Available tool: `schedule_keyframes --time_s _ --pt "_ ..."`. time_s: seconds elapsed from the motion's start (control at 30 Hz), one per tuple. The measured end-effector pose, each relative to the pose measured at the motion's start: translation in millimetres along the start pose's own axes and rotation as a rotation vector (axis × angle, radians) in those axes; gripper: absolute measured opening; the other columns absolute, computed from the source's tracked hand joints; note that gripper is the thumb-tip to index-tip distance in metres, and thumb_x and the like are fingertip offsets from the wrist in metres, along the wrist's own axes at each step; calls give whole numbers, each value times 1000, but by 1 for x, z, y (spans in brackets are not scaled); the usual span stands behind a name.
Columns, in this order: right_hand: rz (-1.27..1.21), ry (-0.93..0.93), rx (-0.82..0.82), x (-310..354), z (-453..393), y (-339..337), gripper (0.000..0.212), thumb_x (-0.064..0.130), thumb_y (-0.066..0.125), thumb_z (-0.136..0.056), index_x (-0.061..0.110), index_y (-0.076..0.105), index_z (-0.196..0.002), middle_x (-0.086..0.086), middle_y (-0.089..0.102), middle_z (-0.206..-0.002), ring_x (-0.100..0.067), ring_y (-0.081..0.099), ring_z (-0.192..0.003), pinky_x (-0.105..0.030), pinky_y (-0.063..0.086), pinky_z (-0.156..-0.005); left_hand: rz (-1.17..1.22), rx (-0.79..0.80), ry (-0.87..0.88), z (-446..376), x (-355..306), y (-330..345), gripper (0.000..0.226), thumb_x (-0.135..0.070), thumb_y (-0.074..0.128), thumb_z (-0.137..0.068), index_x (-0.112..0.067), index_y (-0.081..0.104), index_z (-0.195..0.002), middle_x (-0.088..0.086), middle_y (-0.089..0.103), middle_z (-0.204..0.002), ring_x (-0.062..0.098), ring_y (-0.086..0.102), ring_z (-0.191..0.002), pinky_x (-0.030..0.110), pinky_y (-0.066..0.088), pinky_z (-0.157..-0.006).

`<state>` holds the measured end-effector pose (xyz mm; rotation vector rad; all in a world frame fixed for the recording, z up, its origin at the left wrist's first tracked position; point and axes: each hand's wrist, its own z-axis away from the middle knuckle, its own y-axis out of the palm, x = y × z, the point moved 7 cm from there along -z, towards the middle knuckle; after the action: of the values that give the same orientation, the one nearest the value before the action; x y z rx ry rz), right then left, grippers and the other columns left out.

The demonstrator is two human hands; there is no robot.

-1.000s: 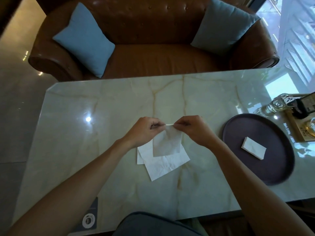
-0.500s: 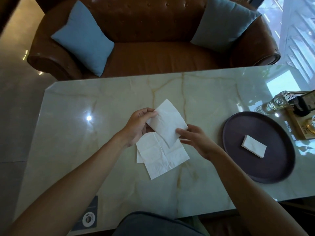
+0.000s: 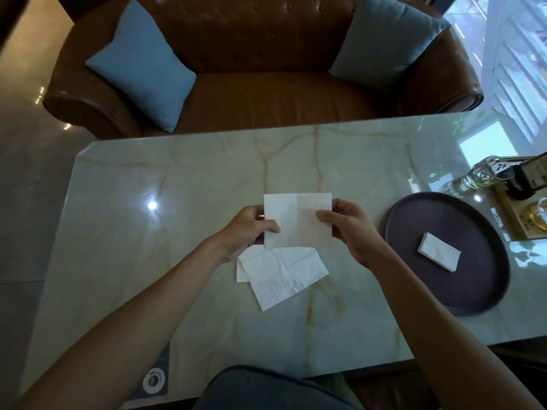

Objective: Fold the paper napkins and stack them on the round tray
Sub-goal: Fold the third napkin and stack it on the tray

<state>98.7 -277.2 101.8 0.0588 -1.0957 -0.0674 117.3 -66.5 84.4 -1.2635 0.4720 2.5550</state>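
Both hands, the left hand (image 3: pixel 247 229) and right hand (image 3: pixel 349 232), pinch one napkin (image 3: pixel 297 220) above two flat napkins (image 3: pixel 281 273), and one folded napkin (image 3: pixel 439 251) sits on the round tray (image 3: pixel 473 291); no writing is readable.

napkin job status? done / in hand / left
Done: a small folded stack lies on the tray. In hand: left hand and right hand hold one napkin above the table, opened flat. Left: at least two loose napkins on the table beneath the hands.
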Motion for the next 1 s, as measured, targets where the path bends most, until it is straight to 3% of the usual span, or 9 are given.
schedule_keyframes --time_s 0.17,0.27,0.37,0.5,0.63,0.73,0.83,1.0 --pt "127 -41 -56 7 2 4 7 2 67 -90 8 66 -88 -1 71 -77 -15 66 -70 -35 51 -66 20 -1 -31 -2 11 9 30 -6 63 -93 -9 64 -123 8 75 -111 22 73 -96 34 61 -80" --pt "178 -68 -83 9 3 9 4 4 68 -90 6 65 -93 -6 69 -82 -18 66 -75 -35 53 -67 55 -95 -10 -5 14 12 17 -19 62 -99 -13 71 -112 5 78 -107 21 75 -96 34 62 -83" --pt "252 -83 -20 10 6 22 12 15 72 -91 5 65 -94 -8 68 -82 -20 68 -73 -36 59 -72 35 -201 33 -7 14 14 15 -17 58 -101 -17 73 -102 1 79 -100 21 74 -96 33 62 -81" --pt "309 -81 93 9 12 35 17 24 68 -93 10 71 -102 -10 75 -92 -16 71 -74 -29 57 -72 167 -177 1 -11 19 23 27 -17 51 -100 -9 72 -115 12 77 -111 30 73 -103 46 59 -94" --pt "293 -124 -118 9 13 21 10 13 65 -94 5 71 -96 -10 71 -83 -15 64 -68 -32 53 -68 427 -152 -68 -12 25 31 51 -53 46 -102 -14 68 -126 7 76 -113 24 73 -101 43 55 -97" --pt "331 -101 -248 1 11 11 23 23 71 -93 7 64 -107 -3 64 -90 -12 58 -76 -26 48 -70 471 -61 -59 -13 24 38 65 -68 40 -97 -17 64 -130 4 76 -118 20 72 -106 40 53 -98" --pt "352 18 -172 -12 7 13 32 34 67 -95 6 62 -111 -3 65 -94 -14 61 -79 -28 51 -69 343 -45 -5 -12 18 43 52 -55 48 -101 -13 68 -125 10 74 -121 21 71 -107 45 50 -103" --pt "253 20 -93 -13 5 7 19 17 65 -97 -1 69 -97 -10 71 -87 -23 69 -82 -39 60 -78 195 -82 75 -14 10 38 22 -25 57 -102 -13 73 -111 6 76 -104 21 70 -96 35 55 -84"
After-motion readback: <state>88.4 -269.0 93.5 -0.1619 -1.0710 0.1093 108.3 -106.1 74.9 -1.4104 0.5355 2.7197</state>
